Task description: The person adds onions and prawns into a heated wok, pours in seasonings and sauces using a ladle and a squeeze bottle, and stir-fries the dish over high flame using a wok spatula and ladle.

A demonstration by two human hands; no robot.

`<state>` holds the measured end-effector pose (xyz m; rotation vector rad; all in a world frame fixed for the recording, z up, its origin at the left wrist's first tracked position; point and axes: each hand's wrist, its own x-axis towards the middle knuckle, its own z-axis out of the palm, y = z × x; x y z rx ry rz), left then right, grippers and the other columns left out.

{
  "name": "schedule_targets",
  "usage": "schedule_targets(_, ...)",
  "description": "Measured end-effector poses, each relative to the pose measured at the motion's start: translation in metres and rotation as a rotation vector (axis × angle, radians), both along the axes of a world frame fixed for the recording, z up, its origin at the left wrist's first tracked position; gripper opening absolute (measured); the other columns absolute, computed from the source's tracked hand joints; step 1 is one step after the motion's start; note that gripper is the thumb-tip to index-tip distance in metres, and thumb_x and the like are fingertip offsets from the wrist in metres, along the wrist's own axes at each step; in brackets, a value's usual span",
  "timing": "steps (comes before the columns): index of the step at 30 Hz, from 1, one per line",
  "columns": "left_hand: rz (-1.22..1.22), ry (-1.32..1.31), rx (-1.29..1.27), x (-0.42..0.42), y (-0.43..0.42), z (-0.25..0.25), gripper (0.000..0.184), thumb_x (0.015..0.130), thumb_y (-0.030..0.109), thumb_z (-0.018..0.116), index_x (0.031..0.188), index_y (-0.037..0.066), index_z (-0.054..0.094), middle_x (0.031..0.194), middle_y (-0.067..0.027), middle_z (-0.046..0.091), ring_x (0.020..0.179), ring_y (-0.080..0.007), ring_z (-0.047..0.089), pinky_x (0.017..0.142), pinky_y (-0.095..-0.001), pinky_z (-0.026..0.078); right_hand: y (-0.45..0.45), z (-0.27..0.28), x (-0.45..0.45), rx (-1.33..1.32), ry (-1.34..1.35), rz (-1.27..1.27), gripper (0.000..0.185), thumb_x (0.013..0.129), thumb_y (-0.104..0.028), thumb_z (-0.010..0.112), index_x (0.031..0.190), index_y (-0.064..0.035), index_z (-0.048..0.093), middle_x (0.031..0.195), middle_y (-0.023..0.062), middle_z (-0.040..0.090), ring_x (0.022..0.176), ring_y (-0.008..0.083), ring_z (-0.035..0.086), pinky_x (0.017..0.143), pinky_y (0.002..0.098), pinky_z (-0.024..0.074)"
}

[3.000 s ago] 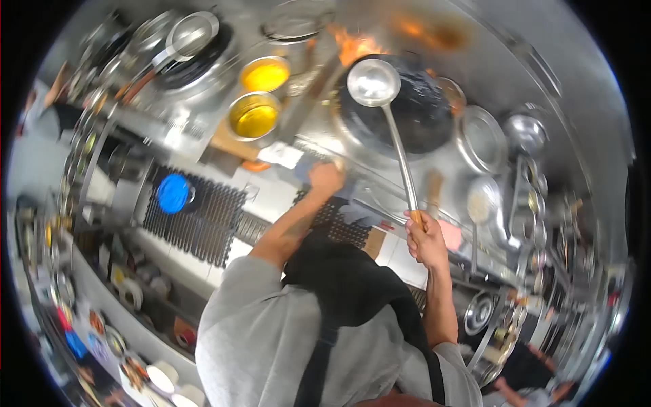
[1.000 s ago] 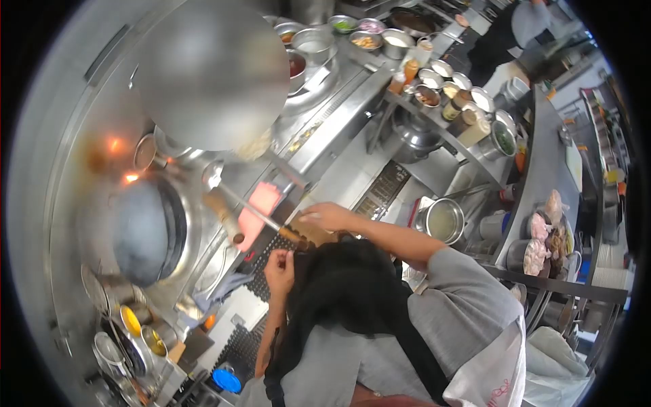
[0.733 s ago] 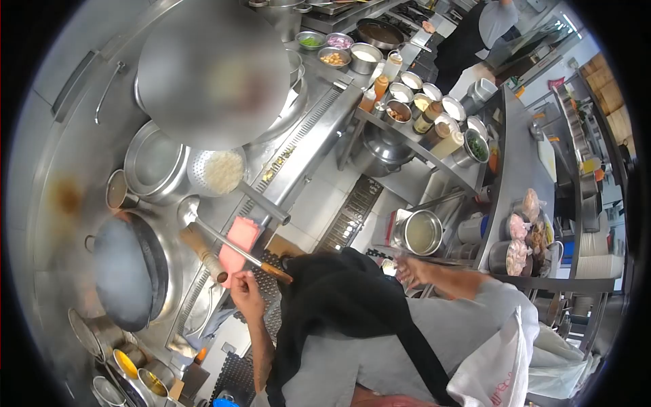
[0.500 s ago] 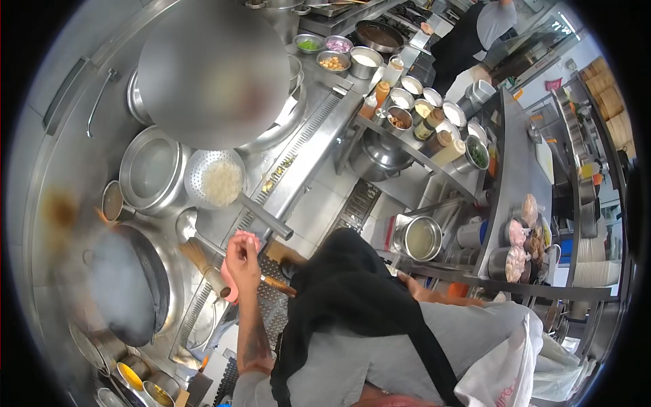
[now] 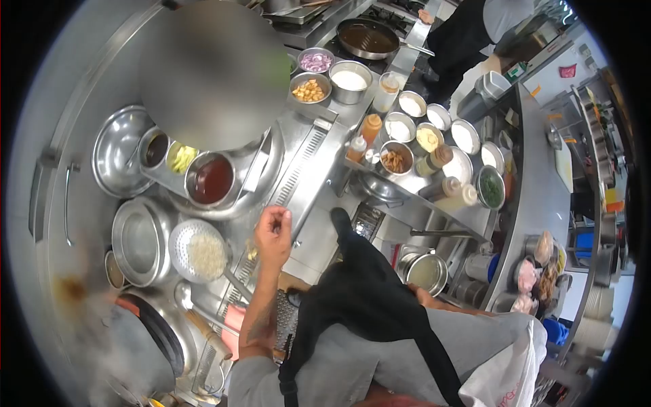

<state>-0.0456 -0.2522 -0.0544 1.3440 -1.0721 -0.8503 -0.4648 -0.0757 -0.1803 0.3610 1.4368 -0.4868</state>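
Note:
My left hand (image 5: 274,234) is raised over the front edge of the metal cooking counter, its fingers curled in. Whatever they may hold is too small or hidden to see. Just left of the wrist, a perforated strainer (image 5: 180,252) holds a white heap (image 5: 207,258) that looks like rice or noodles, and its handle points toward my forearm. A pink cloth (image 5: 233,321) hangs beside the forearm. Low against the right side of my black apron (image 5: 359,292) is my right hand (image 5: 425,298), its fingers mostly hidden.
On the left, a wok (image 5: 152,332) steams beside a ladle (image 5: 182,296) and a brush (image 5: 209,334). A pot of reddish-brown liquid (image 5: 211,180) stands farther back. Several ingredient bowls and sauce bottles (image 5: 371,126) fill the right-hand shelf. Another person (image 5: 461,34) stands beyond. A grey blur covers the upper left.
The view has shifted, bringing the pot of reddish-brown liquid into sight. My left hand has moved forward, away from the pink cloth, fingers still curled. My right hand remains beside the apron.

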Motion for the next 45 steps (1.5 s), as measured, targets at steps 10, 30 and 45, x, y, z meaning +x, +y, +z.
schedule_targets(10,-0.18,-0.021,0.049,-0.085,-0.218,-0.004,0.007,0.089,0.009,0.06,0.091,0.004,0.056,0.062,0.0033,0.051,0.057,-0.0019,0.042,0.051,-0.0206,0.031,-0.099,0.032,-0.039,-0.004,0.223,0.01,0.042,0.096,-0.034,0.051,0.118,0.0002,0.058,0.108,0.0116,0.066,0.093,0.022,0.064,0.086,0.0323,0.0512)
schedule_targets(30,-0.267,-0.037,0.176,-0.117,-0.272,-0.02,0.009,0.09,0.013,0.06,0.092,0.004,0.057,0.06,0.0031,0.05,0.053,-0.003,0.04,0.049,-0.0216,0.031,-0.114,0.0,-0.07,-0.136,-0.148,-0.037,0.047,0.096,-0.037,0.05,0.126,-0.0006,0.052,0.12,0.0114,0.062,0.107,0.0218,0.06,0.099,0.0347,0.0436)
schedule_targets(45,-0.263,-0.018,0.164,-0.111,-0.273,-0.02,0.008,0.09,0.009,0.06,0.093,0.004,0.056,0.059,0.0026,0.051,0.053,-0.0029,0.041,0.048,-0.0214,0.032,-0.162,0.05,-0.044,0.006,-0.147,-0.229,0.041,0.099,-0.033,0.045,0.12,0.0013,0.055,0.111,0.014,0.065,0.098,0.0238,0.064,0.093,0.0368,0.0498)
